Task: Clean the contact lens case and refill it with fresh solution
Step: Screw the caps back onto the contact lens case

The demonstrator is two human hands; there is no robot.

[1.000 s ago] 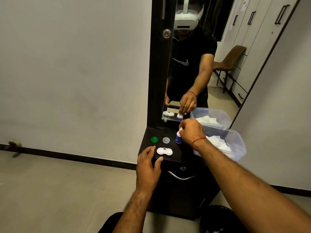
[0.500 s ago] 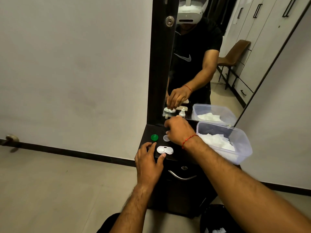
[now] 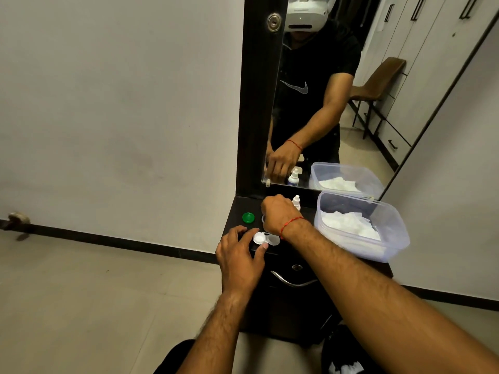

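The white contact lens case [image 3: 266, 238] lies open on the dark cabinet top [image 3: 240, 209] near its front edge. My left hand [image 3: 239, 261] pinches the case's left well between thumb and forefinger. My right hand [image 3: 278, 215] is just behind the case, fingers curled down over the white cap [image 3: 263, 218], of which only a sliver shows. The green cap [image 3: 248, 217] lies to the left of that hand. The small white solution bottle [image 3: 296, 202] stands upright behind my right hand, untouched.
A clear plastic tub [image 3: 388, 225] with white tissues fills the right of the cabinet top. A mirror [image 3: 324, 103] rises behind it. The cabinet has a drawer with a metal handle [image 3: 293, 282] below. Tiled floor lies to the left.
My right hand let go of the solution bottle and moved left and down onto the white cap. My left hand stayed on the lens case.
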